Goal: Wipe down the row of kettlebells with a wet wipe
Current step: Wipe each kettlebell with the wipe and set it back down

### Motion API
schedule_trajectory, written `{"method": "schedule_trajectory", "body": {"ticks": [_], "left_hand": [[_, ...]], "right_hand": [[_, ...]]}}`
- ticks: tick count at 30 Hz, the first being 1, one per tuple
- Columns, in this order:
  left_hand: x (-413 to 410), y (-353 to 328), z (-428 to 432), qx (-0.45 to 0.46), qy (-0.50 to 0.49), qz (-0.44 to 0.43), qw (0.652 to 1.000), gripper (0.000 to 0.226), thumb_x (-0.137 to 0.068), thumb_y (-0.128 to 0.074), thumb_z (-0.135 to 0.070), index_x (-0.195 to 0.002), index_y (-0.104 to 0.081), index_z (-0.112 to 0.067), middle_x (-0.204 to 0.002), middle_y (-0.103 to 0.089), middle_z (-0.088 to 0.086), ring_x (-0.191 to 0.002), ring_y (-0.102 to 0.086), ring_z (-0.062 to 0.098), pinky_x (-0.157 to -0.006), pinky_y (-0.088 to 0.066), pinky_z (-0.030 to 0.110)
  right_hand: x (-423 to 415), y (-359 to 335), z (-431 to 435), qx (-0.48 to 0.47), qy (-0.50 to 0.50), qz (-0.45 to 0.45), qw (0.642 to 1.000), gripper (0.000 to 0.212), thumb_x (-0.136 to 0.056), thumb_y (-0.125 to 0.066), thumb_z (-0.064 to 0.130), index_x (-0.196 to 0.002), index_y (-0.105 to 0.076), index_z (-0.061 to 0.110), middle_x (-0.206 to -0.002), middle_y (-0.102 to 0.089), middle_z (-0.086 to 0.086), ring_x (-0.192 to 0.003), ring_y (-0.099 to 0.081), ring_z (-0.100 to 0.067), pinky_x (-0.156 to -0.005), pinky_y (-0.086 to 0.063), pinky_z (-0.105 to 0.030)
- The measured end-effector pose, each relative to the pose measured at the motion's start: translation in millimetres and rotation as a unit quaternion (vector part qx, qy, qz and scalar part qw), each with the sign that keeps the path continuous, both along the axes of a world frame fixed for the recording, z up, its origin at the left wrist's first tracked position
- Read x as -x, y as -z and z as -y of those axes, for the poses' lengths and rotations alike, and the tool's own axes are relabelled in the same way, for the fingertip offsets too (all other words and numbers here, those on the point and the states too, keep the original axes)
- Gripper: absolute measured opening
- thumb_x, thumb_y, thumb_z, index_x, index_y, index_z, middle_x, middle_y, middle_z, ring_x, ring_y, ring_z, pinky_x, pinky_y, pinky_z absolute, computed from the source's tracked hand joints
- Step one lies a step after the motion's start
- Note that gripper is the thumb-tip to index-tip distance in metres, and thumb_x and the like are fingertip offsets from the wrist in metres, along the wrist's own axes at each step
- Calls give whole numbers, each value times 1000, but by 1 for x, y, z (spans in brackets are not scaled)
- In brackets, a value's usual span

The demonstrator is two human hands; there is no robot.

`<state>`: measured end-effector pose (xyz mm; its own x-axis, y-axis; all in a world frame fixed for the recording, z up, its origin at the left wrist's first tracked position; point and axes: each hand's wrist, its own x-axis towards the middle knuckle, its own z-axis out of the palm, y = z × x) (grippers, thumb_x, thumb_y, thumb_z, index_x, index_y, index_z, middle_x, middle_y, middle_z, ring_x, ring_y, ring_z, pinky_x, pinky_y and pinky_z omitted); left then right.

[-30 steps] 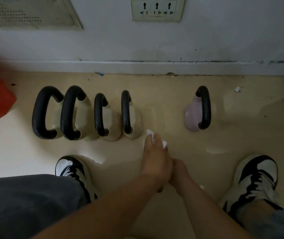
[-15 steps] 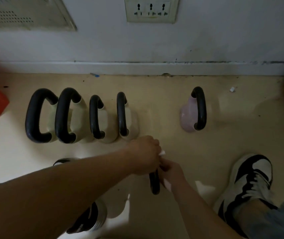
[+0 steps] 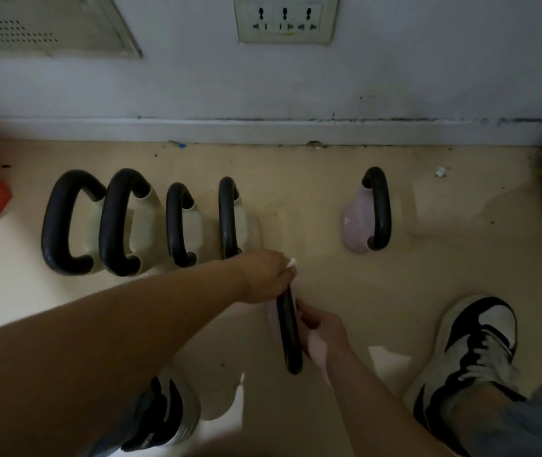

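Four cream kettlebells (image 3: 144,225) have black handles (image 3: 55,222), another kettlebell (image 3: 357,222) is pink, the shoes (image 3: 470,351) black and white

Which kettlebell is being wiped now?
The pink kettlebell nearest the shoes: left hand holds a wet wipe on its handle, right hand grips it. The others stand untouched.

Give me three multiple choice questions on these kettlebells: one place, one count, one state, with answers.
1. Relative to the cream row, the lone pink kettlebell stands: A inside it; B apart, to its right; C behind it.
2. Cream kettlebells in that row: A four; B two; C six.
3. The left hand is: A open, empty; B an empty fist; C holding a white wipe on the near kettlebell handle.
Answers: B, a clear gap separates them; A, four black handles stand side by side; C, wipe shows at its fingers.
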<state>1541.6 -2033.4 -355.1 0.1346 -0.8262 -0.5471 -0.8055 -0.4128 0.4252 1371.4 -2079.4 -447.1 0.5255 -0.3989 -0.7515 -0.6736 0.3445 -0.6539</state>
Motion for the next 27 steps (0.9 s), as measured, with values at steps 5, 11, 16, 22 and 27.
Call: {"method": "schedule_trajectory", "body": {"ticks": [5, 11, 16, 22, 27], "left_hand": [[59, 6, -7, 16, 3, 120, 993, 31, -98, -41, -24, -88, -66, -8, -94, -64, 14, -94, -57, 33, -98, -42, 42], [59, 21, -53, 149, 95, 29, 984, 29, -91, -52, -27, -106, -72, -13, -111, -67, 4, -112, -56, 23, -115, -31, 43], [53, 25, -12, 105, -465, -210, 853, 37, -104, -37, -39, -124, -59, -17, -122, -62, 7, -117, -59, 27, -105, -45, 39], [142, 14, -29, 178, -677, -264, 664, 51, -103, -34, -47, -153, -34, -36, -149, -48, -13, -138, -43, 5, -119, -33, 34], [151, -1, -46, 122, -707, -255, 648, 46, -107, -28, -40, -146, -47, -26, -129, -63, 1, -119, -59, 15, -103, -47, 34]], "right_hand": [[0, -1, 2, 71, -56, -30, 995, 22, -94, -60, 0, -79, -70, 11, -62, -68, 7, -66, -63, -8, -51, -48, -15], [1, -5, -1, 82, -62, -36, 994, 30, -101, -52, 4, -82, -72, 16, -63, -71, 8, -62, -68, -11, -51, -51, -13], [2, -14, -6, 17, 39, 5, 999, 25, -95, -69, 17, -117, -76, 27, -88, -76, 13, -86, -72, -7, -80, -59, -29], [3, -26, -5, -21, 45, -1, 999, 13, -93, -73, 27, -103, -81, 23, -85, -79, 7, -83, -73, -5, -75, -59, -24], [0, -24, -3, -22, 54, -72, 996, 8, -92, -70, 10, -89, -76, 6, -85, -75, -8, -72, -67, -14, -49, -50, -16]]}}
